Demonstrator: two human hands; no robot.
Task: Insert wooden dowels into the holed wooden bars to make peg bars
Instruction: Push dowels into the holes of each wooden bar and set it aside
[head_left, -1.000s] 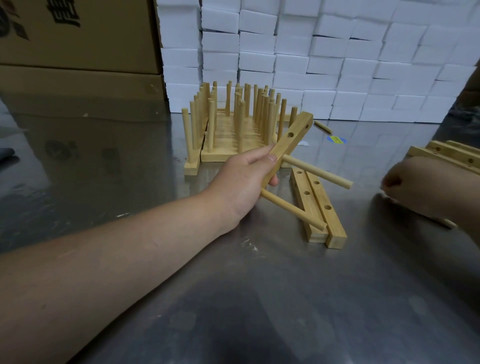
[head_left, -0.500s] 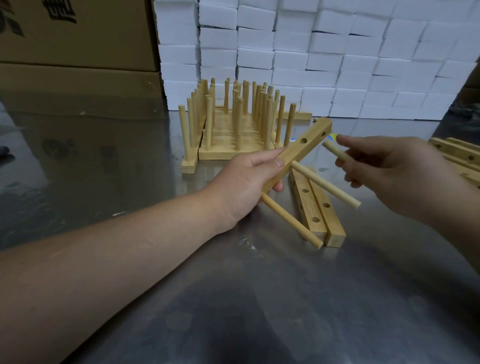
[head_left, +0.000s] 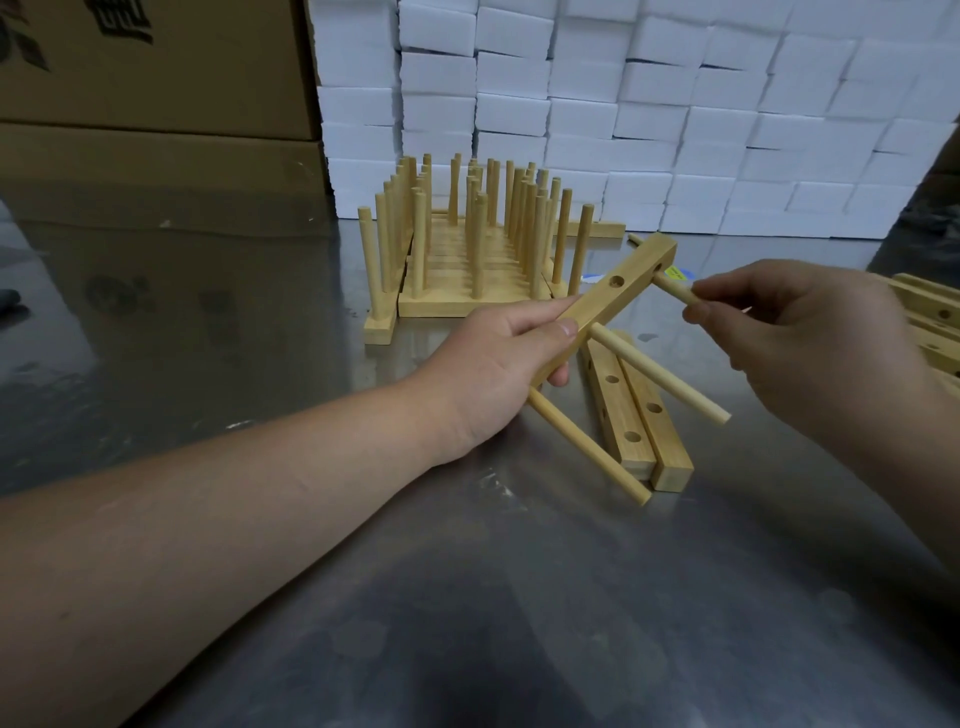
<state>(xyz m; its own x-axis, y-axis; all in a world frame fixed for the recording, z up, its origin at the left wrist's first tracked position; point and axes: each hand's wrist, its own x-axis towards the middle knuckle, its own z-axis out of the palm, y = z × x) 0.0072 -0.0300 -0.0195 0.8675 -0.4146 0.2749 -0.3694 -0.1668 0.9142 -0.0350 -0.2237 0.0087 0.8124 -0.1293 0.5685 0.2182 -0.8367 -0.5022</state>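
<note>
Shiny grey metal worktop (head_left: 467, 597), reflective. Far middle: cluster of finished light wooden peg bars (head_left: 467, 307), pegs upright, packed side by side. Right of centre: two bare light wooden holed bars (head_left: 641, 423) flat, touching lengthwise. Right edge: further holed wooden bars (head_left: 930, 317). Far edge: stacked white foam blocks (head_left: 675, 130); far-left corner: brown cardboard boxes (head_left: 156, 104).

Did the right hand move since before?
Yes. The right hand, pinching a dowel, moved leftward from the bar pile to the held bar.

Nr tabletop (head_left: 519, 597) free; standing peg bars (head_left: 467, 249) block rear, 2 loose bars (head_left: 641, 415) lie ctr-right.
</note>
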